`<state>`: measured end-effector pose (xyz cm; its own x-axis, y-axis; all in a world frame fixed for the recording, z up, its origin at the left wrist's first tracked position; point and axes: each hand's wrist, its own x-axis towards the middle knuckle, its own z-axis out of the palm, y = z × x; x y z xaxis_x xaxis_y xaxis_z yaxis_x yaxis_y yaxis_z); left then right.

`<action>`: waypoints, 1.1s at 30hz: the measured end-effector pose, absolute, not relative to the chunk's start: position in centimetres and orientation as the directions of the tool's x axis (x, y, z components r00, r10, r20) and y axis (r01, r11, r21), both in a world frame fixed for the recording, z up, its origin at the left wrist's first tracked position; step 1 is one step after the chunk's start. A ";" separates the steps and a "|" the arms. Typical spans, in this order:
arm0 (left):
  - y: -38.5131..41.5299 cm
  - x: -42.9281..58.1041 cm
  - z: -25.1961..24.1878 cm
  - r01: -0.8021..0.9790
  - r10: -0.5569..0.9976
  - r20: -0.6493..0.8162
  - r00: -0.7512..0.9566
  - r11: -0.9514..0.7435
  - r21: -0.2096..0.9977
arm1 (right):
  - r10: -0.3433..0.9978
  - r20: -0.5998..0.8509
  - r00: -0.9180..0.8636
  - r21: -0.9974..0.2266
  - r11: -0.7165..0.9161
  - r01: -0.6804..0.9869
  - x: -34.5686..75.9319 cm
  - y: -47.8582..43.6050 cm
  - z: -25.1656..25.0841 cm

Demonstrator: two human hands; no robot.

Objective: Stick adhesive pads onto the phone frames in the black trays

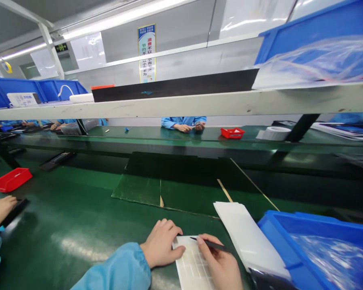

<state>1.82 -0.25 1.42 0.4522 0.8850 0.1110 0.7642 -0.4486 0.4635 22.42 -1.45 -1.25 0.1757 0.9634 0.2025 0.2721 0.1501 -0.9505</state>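
Note:
A pale sheet of stickers (190,264), marked off in rows of small rectangles, lies on the green table at the bottom centre. My left hand (161,243) holds its upper left corner, with the thumb on the face and the fingers bent at the top edge. Pinched in my right hand (219,259) are slim black tweezers (210,243), their pointed tip at the sheet's upper edge. The right palm covers part of the sheet's right side.
Right of my hands lie a stack of white sheets (249,237) and a blue bin (290,225) with clear plastic bags. A green board (181,189) lies ahead, under a shelf (175,100). A co-worker's hand (0,211) is at left, near a red tray (12,180).

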 end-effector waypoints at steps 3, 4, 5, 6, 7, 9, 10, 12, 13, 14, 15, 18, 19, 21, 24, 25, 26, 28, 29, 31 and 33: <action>-0.2 1.9 1.3 0.766 0.884 0.118 0.452 -0.452 0.458 | 0.966 0.205 0.161 -0.949 0.156 0.273 22.4 -1.5 -1.2; -0.2 1.9 1.3 0.763 0.882 0.120 0.455 -0.456 0.458 | 0.965 0.206 0.161 -0.949 0.157 0.275 22.4 -1.5 -1.2; -0.2 1.9 1.2 0.761 0.880 0.123 0.458 -0.460 0.458 | 0.964 0.208 0.163 -0.948 0.158 0.278 22.4 -1.5 -1.2; -0.2 1.9 1.2 0.759 0.879 0.124 0.461 -0.463 0.458 | 0.963 0.212 0.165 -0.947 0.160 0.280 22.4 -1.5 -1.2; -0.2 1.9 1.2 0.759 0.878 0.123 0.463 -0.464 0.457 | 0.962 0.215 0.168 -0.946 0.162 0.282 22.5 -1.5 -1.2; -0.2 1.9 1.3 0.759 0.877 0.118 0.466 -0.464 0.456 | 0.961 0.218 0.168 -0.945 0.164 0.284 22.5 -1.5 -1.3; -0.2 1.9 1.3 0.760 0.877 0.115 0.466 -0.463 0.455 | 0.962 0.216 0.166 -0.944 0.163 0.286 22.5 -1.5 -1.3; -0.2 1.9 1.4 0.762 0.876 0.111 0.469 -0.465 0.451 | 0.964 0.210 0.161 -0.943 0.157 0.292 22.6 -1.5 -1.4; -0.2 1.9 1.5 0.763 0.876 0.109 0.470 -0.466 0.448 | 0.965 0.210 0.156 -0.943 0.157 0.294 22.6 -1.5 -1.4; -0.1 1.9 1.5 0.765 0.875 0.107 0.473 -0.468 0.443 | 0.966 0.210 0.152 -0.942 0.158 0.296 22.6 -1.4 -1.5; -0.1 2.0 1.5 0.768 0.874 0.104 0.475 -0.469 0.437 | 0.966 0.211 0.149 -0.941 0.159 0.298 22.6 -1.4 -1.5; -0.2 2.0 1.6 0.779 0.873 0.089 0.479 -0.470 0.415 | 0.966 0.208 0.151 -0.940 0.155 0.303 22.6 -1.5 -1.8; -0.2 2.0 1.6 0.781 0.873 0.086 0.481 -0.471 0.410 | 0.967 0.201 0.156 -0.942 0.147 0.303 22.6 -1.5 -1.8; -0.2 2.0 1.5 0.781 0.870 0.089 0.484 -0.476 0.404 | 0.968 0.187 0.169 -0.945 0.130 0.301 22.6 -1.6 -1.9; -0.3 1.9 1.4 0.778 0.867 0.095 0.489 -0.483 0.402 | 0.969 0.168 0.180 -0.944 0.105 0.314 22.5 -1.8 -1.8; -0.3 1.9 1.4 0.777 0.867 0.094 0.490 -0.483 0.404 | 0.970 0.163 0.181 -0.943 0.099 0.319 22.5 -1.9 -1.8; -0.3 1.9 1.4 0.776 0.866 0.091 0.492 -0.483 0.405 | 0.971 0.158 0.181 -0.942 0.093 0.322 22.5 -1.9 -1.7; -0.3 1.9 1.5 0.776 0.866 0.089 0.492 -0.483 0.406 | 0.971 0.155 0.182 -0.942 0.089 0.323 22.5 -2.0 -1.6; -0.3 1.9 1.6 0.775 0.866 0.091 0.492 -0.484 0.406 | 0.971 0.157 0.180 -0.942 0.093 0.323 22.5 -2.1 -1.5; -0.3 1.9 1.8 0.775 0.865 0.093 0.494 -0.486 0.403 | 0.971 0.167 0.174 -0.939 0.102 0.329 22.5 -2.1 -1.5; -0.3 1.9 1.9 0.777 0.865 0.087 0.494 -0.484 0.402 | 0.971 0.170 0.169 -0.937 0.106 0.333 22.5 -2.1 -1.5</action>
<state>1.85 -0.29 1.92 0.4942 0.8650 0.0867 0.7769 -0.4842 0.4024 22.51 -2.11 -1.51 0.1692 0.9708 0.1702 0.3333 0.1062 -0.9368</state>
